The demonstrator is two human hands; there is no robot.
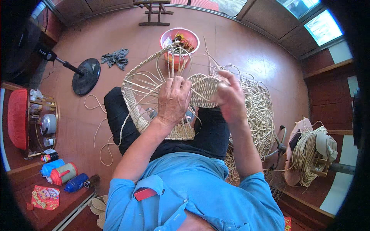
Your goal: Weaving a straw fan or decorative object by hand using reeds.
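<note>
Half-woven rattan basket (154, 96) is propped on the lap, rim facing out. Left hand (173, 101) is closed around the upright stakes near the woven centre panel (202, 90). Right hand (230, 96) is pinched shut on a loose strand (210, 57) at the panel's edge. Judged: strand should be kept taut & packed tight vs. prev. row; stakes held evenly spaced. Loose cane pile (258, 111) lies to the right, red bucket (179, 40) beyond.

Bucket (179, 42) behind basket (162, 100); fan (85, 76) left.
</note>
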